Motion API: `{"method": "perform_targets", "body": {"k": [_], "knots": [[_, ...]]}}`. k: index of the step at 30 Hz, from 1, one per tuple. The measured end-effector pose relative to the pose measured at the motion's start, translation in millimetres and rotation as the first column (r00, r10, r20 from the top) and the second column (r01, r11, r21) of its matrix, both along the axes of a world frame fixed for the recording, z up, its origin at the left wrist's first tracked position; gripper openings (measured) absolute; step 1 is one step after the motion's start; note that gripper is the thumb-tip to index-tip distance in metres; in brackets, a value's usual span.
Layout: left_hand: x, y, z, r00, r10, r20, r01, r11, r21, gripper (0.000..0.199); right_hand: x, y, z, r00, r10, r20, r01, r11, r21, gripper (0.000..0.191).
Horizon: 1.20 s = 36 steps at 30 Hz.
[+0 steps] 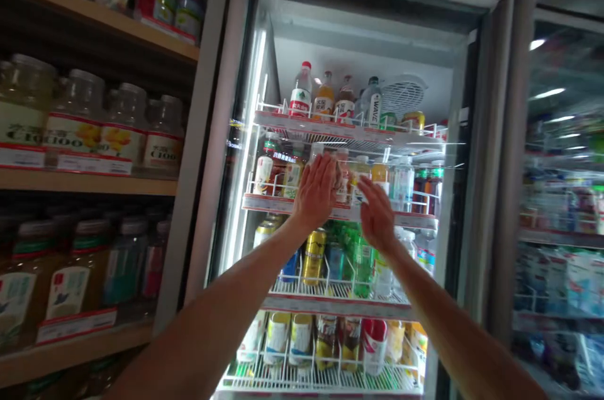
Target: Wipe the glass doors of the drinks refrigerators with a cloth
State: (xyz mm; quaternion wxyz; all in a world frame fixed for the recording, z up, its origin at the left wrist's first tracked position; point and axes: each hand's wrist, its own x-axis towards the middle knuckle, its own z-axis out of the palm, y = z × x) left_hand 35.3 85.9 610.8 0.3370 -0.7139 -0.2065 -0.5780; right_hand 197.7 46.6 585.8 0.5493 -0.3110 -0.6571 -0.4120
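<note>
Both arms reach forward toward the glass door (358, 35) of a lit drinks fridge. My left hand (317, 189) is raised in front of the second shelf, its fingers stretched upward and lying flat, with nothing seen in it. A blurred, brownish patch shows just right of its fingertips, too unclear to name. To the right, my right hand (376, 212) is open, fingers spread and tilted up to the left. The two hands are apart. Behind the glass stand bottles, among them a red-capped one (301, 95), and a gold can (314, 255).
Wooden shelves (89, 180) with jars and bottles, including a large jar (75, 114), stand at the left. A metal door frame (507, 167) runs down the right, beside another glass-fronted fridge (561, 199) with stocked shelves.
</note>
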Motion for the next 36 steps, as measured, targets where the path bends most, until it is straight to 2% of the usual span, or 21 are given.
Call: {"method": "perform_targets", "body": {"k": [2, 4, 7, 10, 12, 14, 16, 17, 18, 19, 20, 21, 23, 24, 25, 28, 30, 31, 33, 36], "knots": [[-5, 0, 0.3, 0.997, -0.061, -0.036, 0.061, 0.998, -0.004, 0.066, -29, -3, -6.4, 0.991, 0.128, 0.03, -0.125, 0.989, -0.078, 0.044], [-22, 0, -1.3, 0.988, -0.096, -0.12, 0.097, 0.995, -0.002, 0.072, -54, -3, -7.4, 0.986, 0.164, -0.026, -0.166, 0.982, -0.088, 0.046], [-63, 4, -3.8, 0.978, -0.047, -0.204, 0.052, 0.999, 0.018, 0.077, -83, 0, 0.1, 0.984, 0.081, -0.158, -0.097, 0.991, -0.09, 0.048], [-96, 11, -7.0, 0.988, 0.088, -0.129, -0.078, 0.994, 0.076, 0.064, -109, 7, 11.5, 0.972, -0.063, -0.225, 0.041, 0.994, -0.099, 0.05], [-103, 15, -9.8, 0.983, 0.168, -0.071, -0.16, 0.981, 0.108, 0.061, -118, 14, 17.2, 0.971, -0.13, -0.2, 0.116, 0.99, -0.081, 0.052], [-101, 17, -12.3, 0.975, 0.218, -0.049, -0.21, 0.968, 0.136, 0.062, -109, 20, 20.8, 0.978, -0.173, -0.118, 0.168, 0.984, -0.058, 0.05], [-96, 18, -14.1, 0.969, 0.243, -0.041, -0.234, 0.96, 0.153, 0.063, -73, 21, 23.8, 0.975, -0.215, -0.051, 0.213, 0.976, -0.049, 0.048], [-94, 17, -14.6, 0.967, 0.252, -0.038, -0.243, 0.957, 0.156, 0.064, -47, 20, 26.0, 0.968, -0.239, -0.074, 0.237, 0.971, -0.039, 0.048], [-92, 17, -15.1, 0.965, 0.258, -0.034, -0.25, 0.956, 0.155, 0.064, -17, 18, 29.0, 0.954, -0.268, -0.136, 0.266, 0.963, -0.035, 0.049], [-91, 17, -15.3, 0.964, 0.263, -0.029, -0.256, 0.955, 0.151, 0.064, 14, 16, 32.6, 0.918, -0.293, -0.267, 0.297, 0.954, -0.028, 0.049], [-90, 16, -15.6, 0.963, 0.267, -0.022, -0.261, 0.954, 0.146, 0.064, 43, 13, 36.7, 0.862, -0.314, -0.398, 0.331, 0.943, -0.028, 0.049], [-90, 16, -15.7, 0.963, 0.269, -0.015, -0.264, 0.954, 0.144, 0.064, 66, 11, 40.9, 0.774, -0.324, -0.544, 0.367, 0.93, -0.033, 0.049], [-90, 16, -15.9, 0.964, 0.266, -0.006, -0.262, 0.954, 0.144, 0.063, 89, 10, 47.6, 0.67, -0.322, -0.669, 0.395, 0.917, -0.045, 0.051], [-90, 16, -15.9, 0.965, 0.262, -0.004, -0.259, 0.954, 0.148, 0.063, 86, 10, 49.1, 0.67, -0.324, -0.667, 0.398, 0.916, -0.045, 0.052], [-91, 16, -15.9, 0.966, 0.26, -0.004, -0.256, 0.954, 0.153, 0.063, 73, 11, 49.1, 0.709, -0.333, -0.621, 0.395, 0.918, -0.041, 0.051], [-92, 16, -15.5, 0.962, 0.273, -0.019, -0.267, 0.952, 0.15, 0.062, 4, 19, 41.0, 0.872, -0.369, -0.321, 0.388, 0.922, -0.007, 0.049], [-93, 16, -15.1, 0.957, 0.29, -0.027, -0.283, 0.948, 0.145, 0.061, -38, 23, 32.9, 0.923, -0.374, -0.096, 0.379, 0.925, 0.039, 0.049], [-93, 16, -15.0, 0.955, 0.294, -0.028, -0.288, 0.947, 0.145, 0.06, -49, 24, 29.6, 0.928, -0.371, -0.018, 0.371, 0.927, 0.054, 0.048], [-93, 16, -15.2, 0.954, 0.298, -0.026, -0.291, 0.946, 0.145, 0.06, -45, 24, 26.6, 0.929, -0.369, 0.011, 0.367, 0.927, 0.075, 0.047], [-92, 14, -16.6, 0.949, 0.315, -0.016, -0.31, 0.941, 0.134, 0.058, 14, 17, 32.7, 0.898, -0.364, -0.246, 0.393, 0.916, 0.081, 0.045]]}}
